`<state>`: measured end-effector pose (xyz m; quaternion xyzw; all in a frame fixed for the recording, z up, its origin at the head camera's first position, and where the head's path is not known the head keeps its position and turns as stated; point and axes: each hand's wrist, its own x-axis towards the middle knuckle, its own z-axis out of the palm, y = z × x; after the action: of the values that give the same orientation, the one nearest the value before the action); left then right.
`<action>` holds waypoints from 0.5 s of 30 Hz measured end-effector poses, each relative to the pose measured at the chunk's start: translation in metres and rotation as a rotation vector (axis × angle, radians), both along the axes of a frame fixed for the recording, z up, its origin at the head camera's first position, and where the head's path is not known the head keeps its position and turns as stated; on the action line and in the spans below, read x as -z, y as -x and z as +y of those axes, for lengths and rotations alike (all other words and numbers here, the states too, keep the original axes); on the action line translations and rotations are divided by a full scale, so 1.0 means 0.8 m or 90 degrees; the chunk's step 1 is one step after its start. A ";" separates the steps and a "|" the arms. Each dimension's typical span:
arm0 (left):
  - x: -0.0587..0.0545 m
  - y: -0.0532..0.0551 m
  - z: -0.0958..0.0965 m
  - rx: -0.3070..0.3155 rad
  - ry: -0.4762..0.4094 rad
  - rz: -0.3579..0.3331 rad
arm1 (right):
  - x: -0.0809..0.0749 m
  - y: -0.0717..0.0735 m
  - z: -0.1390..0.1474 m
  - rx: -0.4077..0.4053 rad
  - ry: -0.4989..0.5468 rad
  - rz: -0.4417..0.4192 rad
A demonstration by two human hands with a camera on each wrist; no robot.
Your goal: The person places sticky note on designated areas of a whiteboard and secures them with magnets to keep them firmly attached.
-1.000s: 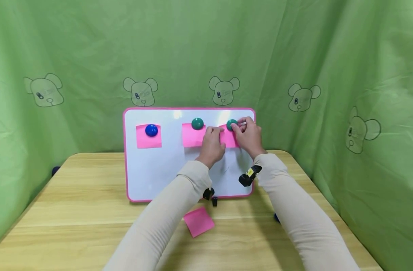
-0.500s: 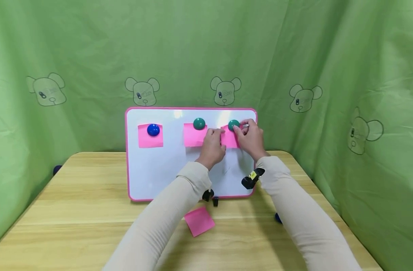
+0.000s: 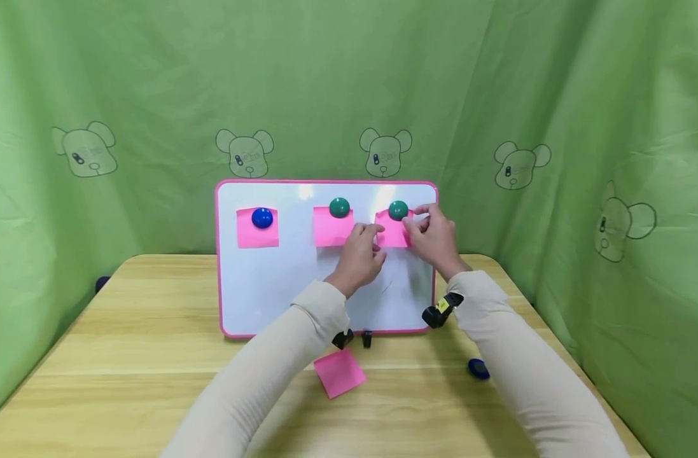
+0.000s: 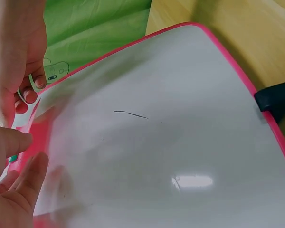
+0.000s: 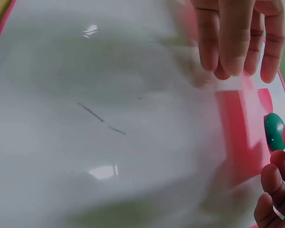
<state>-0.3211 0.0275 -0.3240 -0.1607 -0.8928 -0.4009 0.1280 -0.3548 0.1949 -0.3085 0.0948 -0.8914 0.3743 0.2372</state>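
Note:
A pink-framed whiteboard (image 3: pixel 268 292) stands on the table, with three pink sticky notes in a row near its top. The right-hand note (image 3: pixel 391 235) is under a green round magnet (image 3: pixel 398 210). My right hand (image 3: pixel 434 240) is just right of that magnet, thumb tip right at its edge and fingers spread apart. At the note's left edge is my left hand (image 3: pixel 357 257), its thumb and fingers parted with nothing between them in the left wrist view. Another green magnet (image 3: pixel 340 207) sits on the middle note (image 3: pixel 328 232), and a blue magnet (image 3: pixel 262 218) on the left note (image 3: pixel 248 238).
A loose pink sticky note (image 3: pixel 340 374) lies on the wooden table (image 3: pixel 125 343) before the board. Beside the right sleeve lies a blue magnet (image 3: pixel 478 369). A small black clip (image 3: pixel 367 338) is at the board's bottom edge. Green curtain (image 3: pixel 326 83) surrounds the table.
Both hands have drawn slightly away from the right-hand note: the left down and leftward, the right off the green magnet to the right. The magnet and note stay on the board.

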 end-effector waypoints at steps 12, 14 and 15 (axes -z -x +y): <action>0.015 -0.026 -0.027 0.075 -0.001 0.027 | 0.017 -0.019 0.023 -0.009 -0.040 0.024; 0.020 -0.029 -0.031 0.080 0.001 0.024 | 0.021 -0.022 0.027 -0.011 -0.044 0.026; 0.023 -0.031 -0.033 0.081 -0.001 0.022 | 0.023 -0.023 0.029 -0.012 -0.046 0.026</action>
<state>-0.2963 0.0013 -0.3423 -0.2236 -0.8782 -0.4062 0.1176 -0.3360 0.2180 -0.3270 0.1192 -0.8984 0.3420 0.2484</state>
